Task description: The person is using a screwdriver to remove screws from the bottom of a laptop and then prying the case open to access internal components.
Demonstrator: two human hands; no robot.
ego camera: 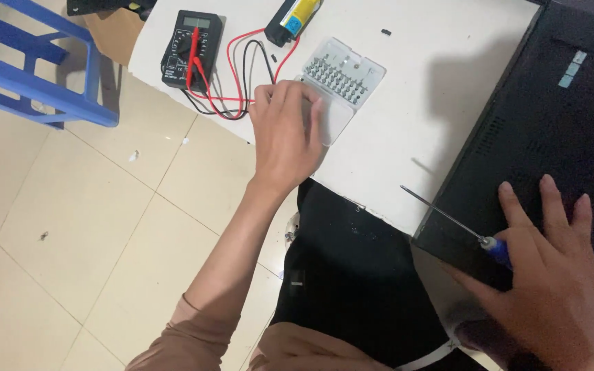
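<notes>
My left hand (284,134) lies flat on the clear lid of an open plastic bit case (344,81) on the white table (434,103); several metal bits stand in the case's far half. My right hand (551,282) holds a screwdriver (448,218) with a blue handle and a thin metal shaft that points left and up. That hand rests on the near corner of a large black metal device case (551,137) at the table's right side.
A black multimeter (191,48) with red and black leads (238,75) sits at the table's far left. A black and yellow tool (291,19) lies behind the bit case. A blue plastic stool (36,62) stands on the tiled floor at left.
</notes>
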